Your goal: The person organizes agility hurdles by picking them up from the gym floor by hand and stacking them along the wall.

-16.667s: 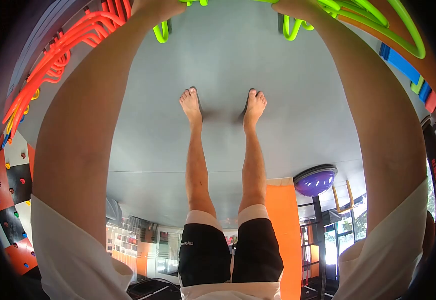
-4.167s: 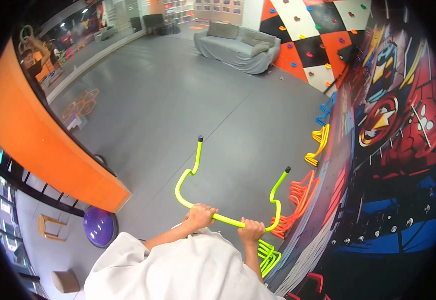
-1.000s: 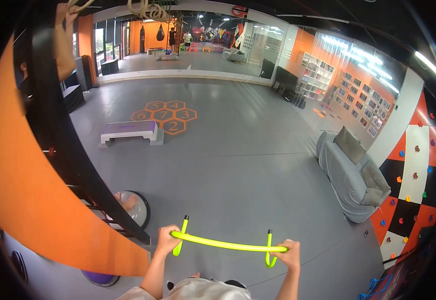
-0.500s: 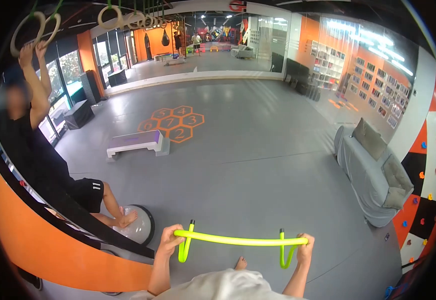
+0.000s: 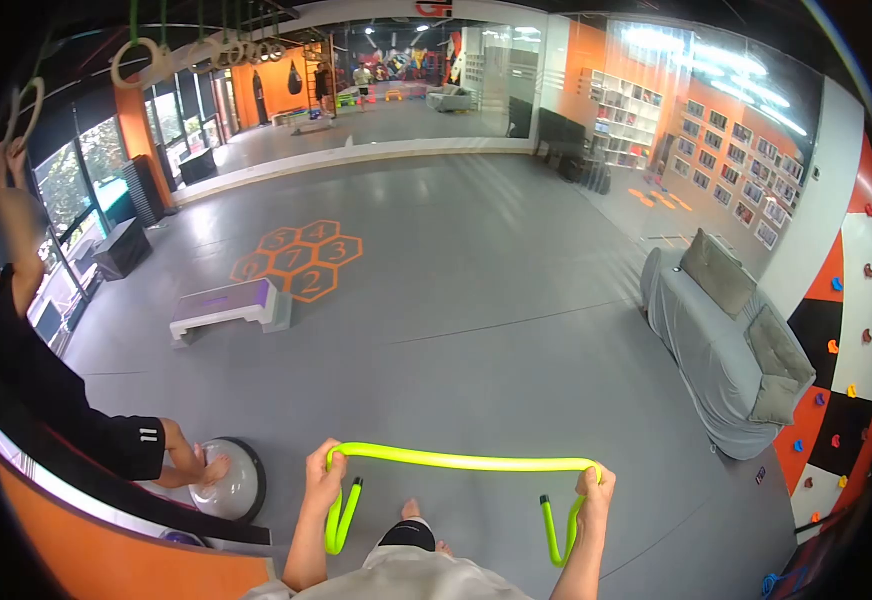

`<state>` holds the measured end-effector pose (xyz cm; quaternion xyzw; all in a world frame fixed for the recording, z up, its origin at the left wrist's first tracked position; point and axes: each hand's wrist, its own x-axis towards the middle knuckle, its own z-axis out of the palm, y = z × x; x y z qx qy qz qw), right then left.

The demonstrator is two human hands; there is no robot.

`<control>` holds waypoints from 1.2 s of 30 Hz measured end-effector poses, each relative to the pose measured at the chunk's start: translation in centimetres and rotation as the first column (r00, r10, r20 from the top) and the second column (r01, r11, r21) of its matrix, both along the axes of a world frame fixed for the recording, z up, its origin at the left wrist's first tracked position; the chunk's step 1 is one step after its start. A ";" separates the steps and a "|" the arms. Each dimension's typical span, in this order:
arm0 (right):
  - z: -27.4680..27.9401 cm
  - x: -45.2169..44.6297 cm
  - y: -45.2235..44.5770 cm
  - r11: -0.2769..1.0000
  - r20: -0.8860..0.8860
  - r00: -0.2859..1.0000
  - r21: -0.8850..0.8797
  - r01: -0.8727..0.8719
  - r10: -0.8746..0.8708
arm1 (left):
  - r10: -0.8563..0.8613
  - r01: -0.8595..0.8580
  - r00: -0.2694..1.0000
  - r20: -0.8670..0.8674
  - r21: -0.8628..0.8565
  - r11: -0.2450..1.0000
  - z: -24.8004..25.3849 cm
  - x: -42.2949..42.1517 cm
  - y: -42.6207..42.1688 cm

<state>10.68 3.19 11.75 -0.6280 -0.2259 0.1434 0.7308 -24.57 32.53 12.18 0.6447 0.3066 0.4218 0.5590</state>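
A bright yellow-green agility hurdle (image 5: 461,460) hangs in the air in front of my body, its long bar running roughly crosswise. My left hand (image 5: 323,475) is closed around the hurdle's left corner, where the bar bends into the leg. At the opposite corner, my right hand (image 5: 597,490) grips it in the same way. Both bent legs dangle below the bar, ending in black caps. Under the hurdle, my bare foot (image 5: 411,508) and a black-covered knee (image 5: 408,535) show.
At left, a person in black (image 5: 46,350) grasps a hanging ring and has bare feet on a balance dome (image 5: 228,480). An orange-and-black barrier (image 5: 126,540) lies close on my left. Ahead are a step platform (image 5: 224,308) and floor numbers; a covered sofa (image 5: 701,340) stands right.
The hurdle has tilted, its bar now nearer the top and its legs hanging lower. My black-covered knee has come into view. The surroundings have shifted left in the picture.
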 end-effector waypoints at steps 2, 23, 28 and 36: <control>0.9 1.4 0.1 0.994 -0.064 0.997 -0.109 0.030 -0.037 | 0.045 -0.044 0.993 -0.107 0.004 0.999 0.1 2.8 0.9; 9.6 29.8 4.6 0.791 0.034 0.912 -0.485 0.373 -0.409 | -0.134 0.168 0.971 -0.196 0.171 0.971 1.6 47.9 14.9; 7.8 33.7 7.5 0.779 -0.065 0.882 -0.504 0.374 -0.466 | -0.093 0.143 0.959 -0.269 0.172 0.975 1.4 52.3 17.1; 9.6 46.6 18.9 0.918 0.130 0.969 -0.318 0.239 -0.208 | 0.306 -0.251 0.940 -0.149 0.302 0.920 2.2 56.1 22.7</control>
